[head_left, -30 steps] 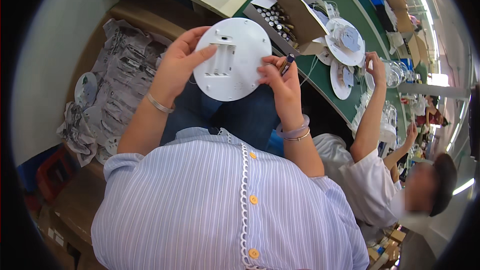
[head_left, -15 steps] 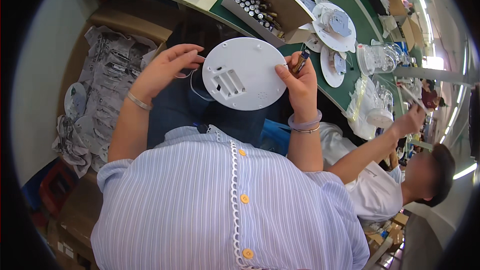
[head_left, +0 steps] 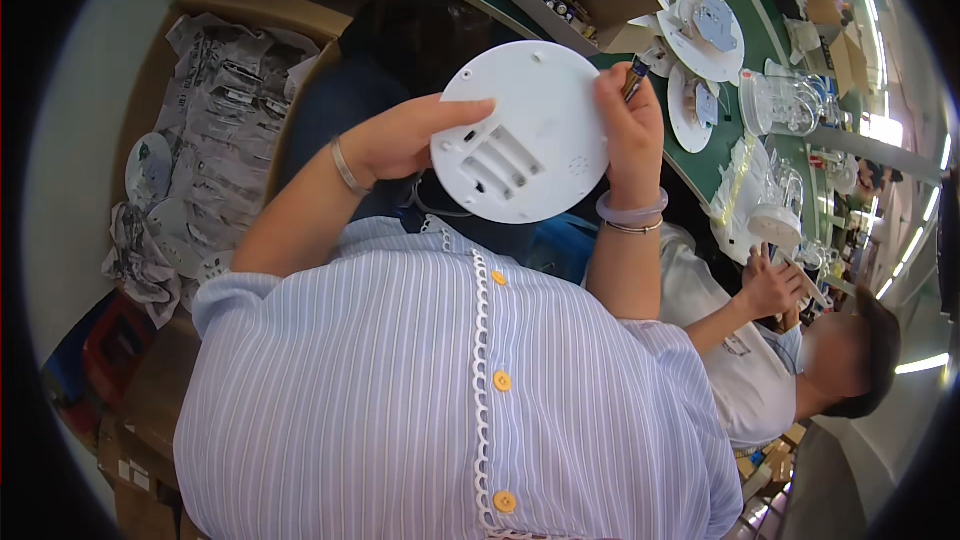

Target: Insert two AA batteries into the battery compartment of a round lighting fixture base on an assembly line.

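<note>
Hands, two: left hand [head_left: 415,135] and right hand [head_left: 630,125] grip one round white disc [head_left: 525,130] at opposite edges above the lap; right fingers also pinch one battery [head_left: 634,77]. Two similar discs [head_left: 700,25] lie on the green bench [head_left: 715,155].

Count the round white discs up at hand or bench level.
3: one white disc held between left hand and right hand; two discs on the green bench, far and near. Others may be hidden.
</note>
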Demonstrator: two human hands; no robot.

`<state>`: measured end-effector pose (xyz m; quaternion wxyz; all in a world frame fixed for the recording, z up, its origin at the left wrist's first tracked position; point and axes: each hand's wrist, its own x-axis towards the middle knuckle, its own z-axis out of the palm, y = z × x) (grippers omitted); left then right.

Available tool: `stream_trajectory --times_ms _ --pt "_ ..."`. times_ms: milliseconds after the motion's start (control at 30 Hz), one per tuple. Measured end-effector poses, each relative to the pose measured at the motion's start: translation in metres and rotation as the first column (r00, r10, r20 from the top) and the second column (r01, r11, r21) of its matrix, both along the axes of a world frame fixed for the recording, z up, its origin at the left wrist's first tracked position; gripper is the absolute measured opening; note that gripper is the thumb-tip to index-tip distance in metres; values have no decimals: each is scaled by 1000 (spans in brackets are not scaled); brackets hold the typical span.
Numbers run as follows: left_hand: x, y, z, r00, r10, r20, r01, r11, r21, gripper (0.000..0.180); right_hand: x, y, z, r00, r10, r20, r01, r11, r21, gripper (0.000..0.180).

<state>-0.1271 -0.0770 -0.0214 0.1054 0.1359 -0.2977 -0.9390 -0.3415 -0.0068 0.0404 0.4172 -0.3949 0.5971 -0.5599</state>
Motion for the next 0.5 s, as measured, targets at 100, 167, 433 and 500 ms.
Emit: stream_trajectory --times_ms 100,167,433,500 --pt "-7 6 2 992 99 79 -108 987 122 46 3 4 3 941 -211 -265 170 970 -172 27" --pt "-9 9 3 980 173 100 -184 977 107 44 2 10 12 817 -277 -505 175 955 -239 29" --pt "-13 19 8 948 312 70 -319 934 160 45 42 29 2 874 8 -486 -78 989 -123 20" --pt "-13 18 11 943 323 85 -332 931 150 45 40 28 3 794 64 -605 -147 985 -87 22"
